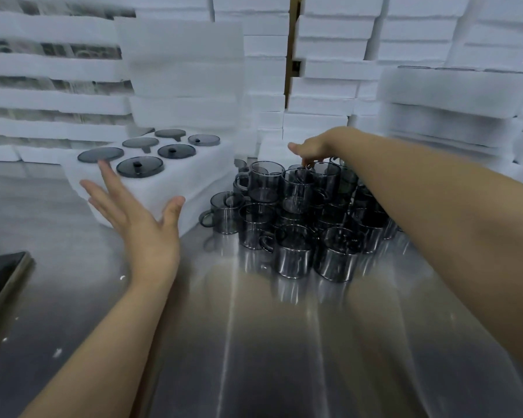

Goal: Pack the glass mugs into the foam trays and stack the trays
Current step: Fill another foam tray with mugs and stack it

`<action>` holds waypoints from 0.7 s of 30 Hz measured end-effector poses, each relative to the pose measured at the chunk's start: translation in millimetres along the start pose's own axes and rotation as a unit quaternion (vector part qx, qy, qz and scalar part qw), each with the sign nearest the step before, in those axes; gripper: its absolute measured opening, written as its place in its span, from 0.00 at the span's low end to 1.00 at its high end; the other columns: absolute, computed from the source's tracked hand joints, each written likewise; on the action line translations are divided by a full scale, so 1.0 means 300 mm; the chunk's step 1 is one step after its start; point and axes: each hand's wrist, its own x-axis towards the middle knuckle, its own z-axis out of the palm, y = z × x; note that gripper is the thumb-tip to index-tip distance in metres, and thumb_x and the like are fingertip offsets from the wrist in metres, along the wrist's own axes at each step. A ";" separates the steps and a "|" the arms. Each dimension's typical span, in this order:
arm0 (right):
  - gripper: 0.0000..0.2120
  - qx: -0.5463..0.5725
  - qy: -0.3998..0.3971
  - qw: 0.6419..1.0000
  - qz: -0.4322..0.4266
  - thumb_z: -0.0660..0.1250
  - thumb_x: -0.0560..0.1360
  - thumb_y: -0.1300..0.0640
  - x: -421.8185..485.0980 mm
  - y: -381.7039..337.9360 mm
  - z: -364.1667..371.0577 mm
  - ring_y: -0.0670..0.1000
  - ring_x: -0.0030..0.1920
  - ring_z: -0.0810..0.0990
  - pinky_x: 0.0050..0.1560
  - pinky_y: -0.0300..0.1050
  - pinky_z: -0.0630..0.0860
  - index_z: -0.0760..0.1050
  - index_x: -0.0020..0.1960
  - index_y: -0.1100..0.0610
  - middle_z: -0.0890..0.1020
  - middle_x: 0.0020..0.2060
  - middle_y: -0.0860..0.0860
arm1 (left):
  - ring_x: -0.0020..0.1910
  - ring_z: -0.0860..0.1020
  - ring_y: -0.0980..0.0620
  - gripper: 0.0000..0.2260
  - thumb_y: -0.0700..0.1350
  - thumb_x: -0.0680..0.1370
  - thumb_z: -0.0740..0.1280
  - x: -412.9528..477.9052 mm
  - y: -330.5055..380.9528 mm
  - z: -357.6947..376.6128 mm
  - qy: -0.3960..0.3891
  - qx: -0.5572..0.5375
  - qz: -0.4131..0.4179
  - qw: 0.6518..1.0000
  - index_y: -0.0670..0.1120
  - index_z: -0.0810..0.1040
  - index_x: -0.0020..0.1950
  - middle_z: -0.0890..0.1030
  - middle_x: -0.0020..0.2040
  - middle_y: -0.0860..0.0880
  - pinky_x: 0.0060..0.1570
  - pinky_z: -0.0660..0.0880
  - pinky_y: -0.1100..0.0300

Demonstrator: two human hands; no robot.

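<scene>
A white foam tray (163, 188) lies on the steel table, its six round pockets filled with smoky grey glass, several with lids and knobs on top. My left hand (136, 212) is spread open with straight fingers, just in front of the tray's near corner. To the right stands a pile of several smoky glass mugs (296, 212), stacked two high. My right hand (311, 147) reaches over the back of the pile, fingers bent down at the rim of a top mug (323, 173); whether they pinch it is hidden.
Tall stacks of white foam trays (181, 70) wall the back and right (453, 98) of the steel table (254, 342). A dark flat object (0, 276) sits at the left edge. White crumbs dot the table's left front.
</scene>
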 end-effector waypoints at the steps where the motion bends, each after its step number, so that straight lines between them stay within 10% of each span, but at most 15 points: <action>1: 0.38 -0.006 -0.003 1.000 0.004 0.36 0.81 0.38 0.014 0.001 0.004 0.60 0.71 0.64 0.66 0.54 0.61 0.71 0.68 0.63 0.68 0.71 0.59 | 0.77 0.35 0.44 0.42 0.45 0.78 0.68 0.000 0.000 0.001 -0.001 0.000 0.001 1.000 0.53 0.40 0.79 0.33 0.77 0.42 0.75 0.51 0.43; 6: 0.34 0.019 0.161 0.986 -0.025 0.41 0.82 0.42 0.070 0.025 0.013 0.60 0.69 0.67 0.71 0.54 0.59 0.82 0.45 0.58 0.67 0.72 0.58 | 0.77 0.36 0.45 0.41 0.45 0.78 0.68 0.001 -0.004 0.002 0.005 0.000 0.002 1.000 0.52 0.41 0.79 0.33 0.77 0.42 0.75 0.53 0.42; 10: 0.34 0.000 0.061 0.998 0.000 0.39 0.82 0.40 0.077 0.019 0.009 0.59 0.75 0.58 0.73 0.56 0.55 0.70 0.70 0.60 0.58 0.76 0.57 | 0.77 0.36 0.45 0.40 0.44 0.78 0.69 0.003 -0.002 0.008 0.011 -0.003 -0.002 1.000 0.52 0.43 0.79 0.34 0.78 0.42 0.75 0.54 0.43; 21: 0.26 0.007 0.081 0.995 -0.054 0.45 0.83 0.46 0.160 0.032 0.000 0.59 0.72 0.64 0.72 0.58 0.59 0.67 0.70 0.60 0.65 0.73 0.58 | 0.77 0.38 0.44 0.39 0.45 0.78 0.69 0.002 -0.004 0.013 0.025 0.001 -0.005 1.000 0.51 0.46 0.79 0.36 0.78 0.42 0.75 0.51 0.43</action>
